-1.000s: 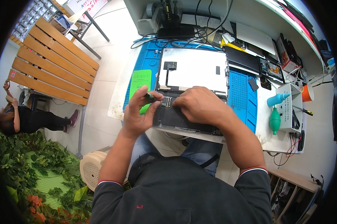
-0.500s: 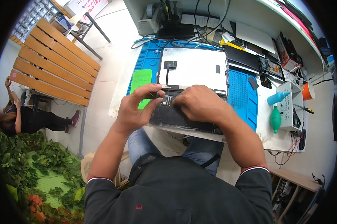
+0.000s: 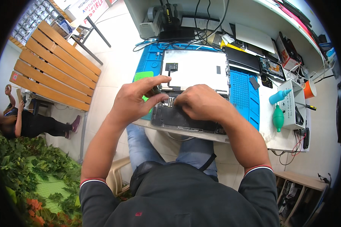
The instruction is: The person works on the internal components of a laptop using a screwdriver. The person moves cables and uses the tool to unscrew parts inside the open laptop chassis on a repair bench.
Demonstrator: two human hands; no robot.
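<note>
An opened tablet lies in front of me. Its pale, silvery display panel (image 3: 197,68) is on the far side, with a dark flex cable across it, and its black body (image 3: 178,118) is nearest me. My left hand (image 3: 135,97) is at the body's left end, index finger and thumb apart in a curve. A small dark object (image 3: 154,90) shows within its curled fingers; its kind cannot be made out. Close by, my right hand (image 3: 201,103) is closed, fingertips down at the seam between panel and body. Whatever its fingers pinch is hidden. Small metal connector parts (image 3: 171,101) show between the hands.
A blue work mat (image 3: 244,90) lies under the tablet, with a green card (image 3: 144,75) left of it. To the right are a blue bottle (image 3: 278,97), a green air blower (image 3: 278,119) and a white box (image 3: 290,106). Cables (image 3: 204,36) tangle behind. Another person (image 3: 38,119) is far left.
My left hand has shifted slightly left, and its index finger and thumb have spread wider apart. The right hand stays nearly in place. The view has moved a little.
</note>
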